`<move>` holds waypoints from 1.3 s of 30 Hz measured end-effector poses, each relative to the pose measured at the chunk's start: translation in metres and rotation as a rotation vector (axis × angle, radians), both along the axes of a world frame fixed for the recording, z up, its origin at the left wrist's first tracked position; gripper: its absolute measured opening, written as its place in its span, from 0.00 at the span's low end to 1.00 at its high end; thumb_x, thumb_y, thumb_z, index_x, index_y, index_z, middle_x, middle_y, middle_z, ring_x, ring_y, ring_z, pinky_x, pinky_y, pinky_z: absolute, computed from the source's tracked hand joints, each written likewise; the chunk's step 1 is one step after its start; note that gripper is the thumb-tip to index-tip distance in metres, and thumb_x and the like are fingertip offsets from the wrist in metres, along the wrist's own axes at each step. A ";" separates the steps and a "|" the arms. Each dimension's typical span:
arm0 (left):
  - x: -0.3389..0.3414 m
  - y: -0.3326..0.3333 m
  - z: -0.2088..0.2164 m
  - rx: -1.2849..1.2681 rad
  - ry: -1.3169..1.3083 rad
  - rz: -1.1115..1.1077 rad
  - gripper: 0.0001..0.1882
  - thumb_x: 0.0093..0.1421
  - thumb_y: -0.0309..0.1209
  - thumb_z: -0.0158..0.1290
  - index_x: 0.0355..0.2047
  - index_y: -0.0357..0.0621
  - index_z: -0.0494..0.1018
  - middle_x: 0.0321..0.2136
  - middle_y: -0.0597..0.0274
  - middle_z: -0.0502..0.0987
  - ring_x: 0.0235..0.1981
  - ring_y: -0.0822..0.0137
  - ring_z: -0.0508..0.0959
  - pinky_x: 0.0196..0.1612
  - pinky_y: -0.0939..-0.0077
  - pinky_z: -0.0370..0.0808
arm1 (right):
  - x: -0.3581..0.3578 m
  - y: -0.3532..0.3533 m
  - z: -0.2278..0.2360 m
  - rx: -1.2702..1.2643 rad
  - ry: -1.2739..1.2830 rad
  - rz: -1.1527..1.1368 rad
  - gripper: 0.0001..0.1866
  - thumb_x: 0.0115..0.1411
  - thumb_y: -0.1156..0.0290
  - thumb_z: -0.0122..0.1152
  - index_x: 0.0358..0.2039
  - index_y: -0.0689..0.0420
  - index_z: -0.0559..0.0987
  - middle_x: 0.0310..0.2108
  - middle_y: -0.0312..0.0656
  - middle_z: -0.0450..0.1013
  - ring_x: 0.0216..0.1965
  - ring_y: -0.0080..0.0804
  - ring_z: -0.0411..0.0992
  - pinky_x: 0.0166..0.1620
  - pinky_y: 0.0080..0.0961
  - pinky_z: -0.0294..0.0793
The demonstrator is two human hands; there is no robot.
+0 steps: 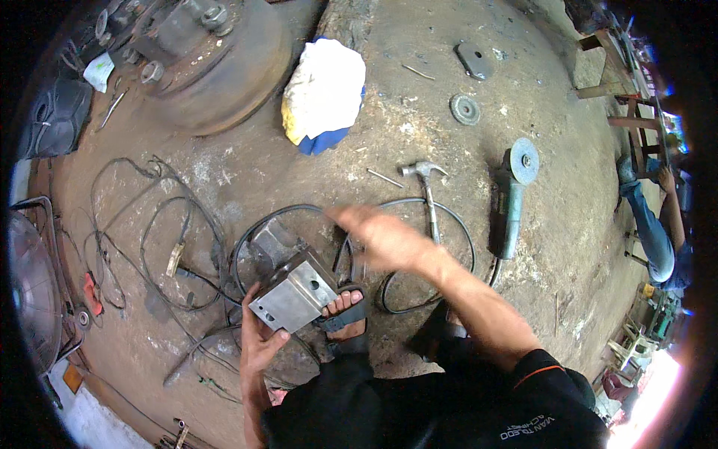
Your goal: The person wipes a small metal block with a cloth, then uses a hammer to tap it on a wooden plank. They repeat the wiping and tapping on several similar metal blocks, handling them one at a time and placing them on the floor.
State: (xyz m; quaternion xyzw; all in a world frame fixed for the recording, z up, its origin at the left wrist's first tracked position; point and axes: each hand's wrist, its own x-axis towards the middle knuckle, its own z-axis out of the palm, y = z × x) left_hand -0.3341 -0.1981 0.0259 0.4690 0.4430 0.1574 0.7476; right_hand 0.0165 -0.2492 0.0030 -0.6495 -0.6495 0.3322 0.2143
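My left hand point(258, 340) is clamped on the lower corner of the metal block point(293, 293), thumb on one side, fingers wrapped under. The block sits tilted just above my sandalled foot point(344, 310). My right hand point(381, 239) is up past the block, blurred, fingers stretched out and apart, holding nothing. Risks: a one-handed corner grip on a heavy block could let it slip onto my toes. The black cable point(419, 206) loops right beside my fingers, so a snag is likely. The hammer point(428, 191) and grinder point(512, 202) lie just beyond my right fingertips.
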 end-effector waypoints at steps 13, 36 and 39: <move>0.004 0.001 0.012 0.007 0.052 -0.028 0.50 0.58 0.41 0.69 0.74 0.42 0.54 0.64 0.50 0.67 0.66 0.55 0.68 0.67 0.57 0.67 | 0.059 -0.009 -0.059 -0.233 -0.543 -0.465 0.10 0.60 0.66 0.66 0.37 0.57 0.80 0.41 0.50 0.78 0.44 0.54 0.79 0.47 0.49 0.79; 0.021 -0.012 0.026 0.036 0.086 0.019 0.42 0.60 0.22 0.63 0.73 0.47 0.59 0.68 0.55 0.65 0.66 0.61 0.69 0.62 0.63 0.76 | -0.112 0.004 0.113 0.161 -0.069 0.160 0.23 0.50 0.68 0.77 0.44 0.58 0.77 0.33 0.42 0.77 0.34 0.42 0.81 0.34 0.36 0.83; 0.016 -0.016 0.019 0.130 0.126 -0.011 0.41 0.59 0.28 0.65 0.72 0.47 0.61 0.67 0.56 0.67 0.66 0.61 0.69 0.63 0.61 0.74 | -0.121 0.003 0.124 0.166 -0.247 0.234 0.18 0.49 0.62 0.72 0.36 0.55 0.76 0.29 0.40 0.75 0.32 0.38 0.81 0.32 0.34 0.81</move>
